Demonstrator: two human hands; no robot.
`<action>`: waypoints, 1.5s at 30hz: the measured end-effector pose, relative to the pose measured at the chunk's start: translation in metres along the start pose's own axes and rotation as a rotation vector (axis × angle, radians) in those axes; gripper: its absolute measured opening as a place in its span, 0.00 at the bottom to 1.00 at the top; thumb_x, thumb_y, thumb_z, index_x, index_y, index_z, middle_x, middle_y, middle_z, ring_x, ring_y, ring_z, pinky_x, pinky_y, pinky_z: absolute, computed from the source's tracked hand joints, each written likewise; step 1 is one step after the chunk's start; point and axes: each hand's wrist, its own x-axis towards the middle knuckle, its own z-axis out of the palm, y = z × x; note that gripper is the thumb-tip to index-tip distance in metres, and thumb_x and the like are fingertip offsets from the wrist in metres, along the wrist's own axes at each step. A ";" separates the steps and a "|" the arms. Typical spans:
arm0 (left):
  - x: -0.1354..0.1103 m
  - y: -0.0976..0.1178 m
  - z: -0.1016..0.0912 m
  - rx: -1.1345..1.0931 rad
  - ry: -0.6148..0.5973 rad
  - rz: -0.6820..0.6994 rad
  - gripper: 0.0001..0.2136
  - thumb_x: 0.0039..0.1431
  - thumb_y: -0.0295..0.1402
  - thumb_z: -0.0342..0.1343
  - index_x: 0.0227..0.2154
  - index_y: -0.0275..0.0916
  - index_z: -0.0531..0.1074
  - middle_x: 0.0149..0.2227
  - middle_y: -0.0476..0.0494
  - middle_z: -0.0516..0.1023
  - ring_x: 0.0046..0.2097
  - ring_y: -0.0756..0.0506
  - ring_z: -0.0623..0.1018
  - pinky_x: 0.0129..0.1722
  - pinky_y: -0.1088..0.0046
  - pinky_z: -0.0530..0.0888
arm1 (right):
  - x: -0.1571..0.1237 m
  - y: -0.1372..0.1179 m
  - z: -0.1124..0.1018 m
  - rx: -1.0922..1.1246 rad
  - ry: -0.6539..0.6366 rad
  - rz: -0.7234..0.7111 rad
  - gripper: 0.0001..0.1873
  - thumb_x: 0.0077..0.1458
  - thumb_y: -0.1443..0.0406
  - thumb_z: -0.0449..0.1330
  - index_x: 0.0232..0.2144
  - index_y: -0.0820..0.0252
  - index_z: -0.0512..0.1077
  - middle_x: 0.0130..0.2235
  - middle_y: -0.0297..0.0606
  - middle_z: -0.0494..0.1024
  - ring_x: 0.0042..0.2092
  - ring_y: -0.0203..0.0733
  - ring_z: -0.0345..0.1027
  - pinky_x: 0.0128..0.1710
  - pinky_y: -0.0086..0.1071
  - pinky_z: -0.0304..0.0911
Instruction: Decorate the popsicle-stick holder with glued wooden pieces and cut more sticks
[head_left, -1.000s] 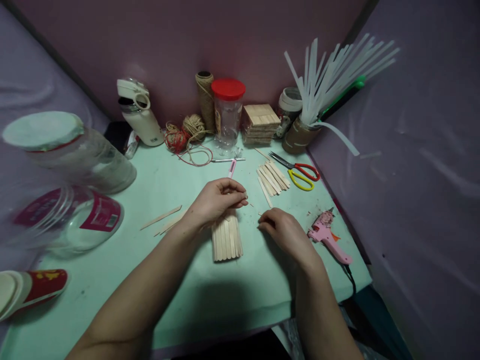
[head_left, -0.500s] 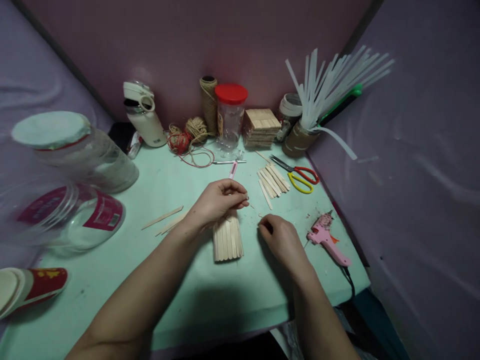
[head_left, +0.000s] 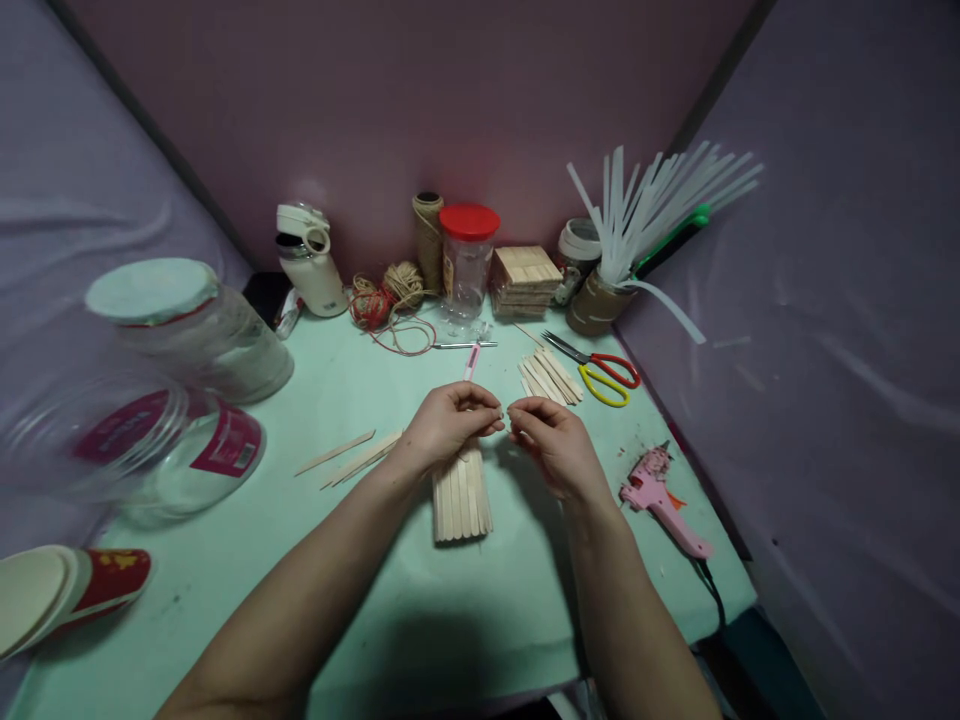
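Pale green-covered table (head_left: pixel 360 640): layout unchanged; the view sits a little differently, but the things on it keep their places.

Right hand (head_left: pixel 559 445): main change. It has moved in from the near right and now hovers with its fingertips just beside those of the left hand (head_left: pixel 454 425), a narrow gap between. Thumb and fingers are bunched in a pinch; cannot tell whether anything is gripped. Left hand stays above the far end of the work, also pinching; contents too small to confirm.

Flat panel of pale wooden craft sticks (head_left: pixel 461 500): lies on the table at near centre, round ends toward the near edge, far end covered by the left hand. No shift noted.

Pink glue gun (head_left: pixel 664 503): on its side at right, untouched.

Pale speck (head_left: pixel 501 414) at left fingertips: unidentified.

Judgement: work has passed from one-handed holding to fine two-handed fingertip handling.
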 end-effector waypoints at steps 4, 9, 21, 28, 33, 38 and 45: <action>-0.001 0.002 0.002 0.028 0.024 0.016 0.07 0.42 0.24 0.65 0.25 0.34 0.73 0.23 0.49 0.76 0.27 0.51 0.77 0.31 0.77 0.73 | 0.000 0.000 0.002 0.021 -0.002 0.025 0.12 0.37 0.60 0.70 0.25 0.59 0.75 0.23 0.30 0.73 0.25 0.33 0.65 0.29 0.29 0.64; -0.002 0.003 0.002 0.075 0.028 0.054 0.06 0.42 0.23 0.63 0.25 0.34 0.73 0.22 0.49 0.75 0.26 0.52 0.76 0.30 0.77 0.72 | 0.000 0.002 0.003 0.020 0.007 0.016 0.12 0.37 0.61 0.71 0.25 0.60 0.75 0.24 0.31 0.74 0.26 0.33 0.66 0.30 0.30 0.65; -0.001 0.000 0.003 0.131 0.001 0.045 0.05 0.44 0.22 0.61 0.26 0.33 0.73 0.25 0.48 0.76 0.29 0.52 0.76 0.32 0.76 0.72 | 0.002 0.006 0.001 -0.002 -0.014 0.003 0.12 0.40 0.59 0.70 0.25 0.61 0.76 0.23 0.31 0.73 0.24 0.32 0.62 0.26 0.28 0.59; -0.001 -0.002 0.003 0.142 -0.003 0.068 0.06 0.44 0.22 0.61 0.27 0.33 0.72 0.25 0.49 0.76 0.28 0.52 0.75 0.32 0.76 0.71 | 0.002 0.005 0.002 0.003 -0.009 0.017 0.10 0.40 0.60 0.69 0.25 0.61 0.75 0.21 0.31 0.72 0.24 0.31 0.61 0.26 0.27 0.57; -0.003 -0.002 0.004 0.147 -0.004 0.073 0.09 0.44 0.21 0.59 0.31 0.34 0.71 0.25 0.50 0.75 0.28 0.52 0.76 0.32 0.75 0.71 | 0.001 0.006 0.005 0.004 0.013 0.013 0.10 0.40 0.61 0.68 0.24 0.61 0.75 0.21 0.30 0.71 0.23 0.31 0.60 0.25 0.27 0.56; -0.002 -0.005 0.001 0.210 -0.022 0.107 0.12 0.44 0.21 0.58 0.34 0.35 0.70 0.26 0.50 0.75 0.30 0.51 0.77 0.32 0.75 0.70 | -0.001 0.006 0.008 0.004 0.024 0.006 0.09 0.39 0.62 0.68 0.24 0.61 0.74 0.20 0.28 0.70 0.22 0.31 0.58 0.24 0.27 0.54; -0.001 -0.006 0.000 0.206 -0.030 0.105 0.13 0.43 0.22 0.58 0.35 0.35 0.69 0.27 0.49 0.76 0.31 0.50 0.76 0.34 0.74 0.70 | -0.002 0.006 0.009 0.012 0.059 -0.014 0.10 0.40 0.61 0.67 0.24 0.61 0.74 0.20 0.29 0.70 0.22 0.31 0.58 0.24 0.28 0.53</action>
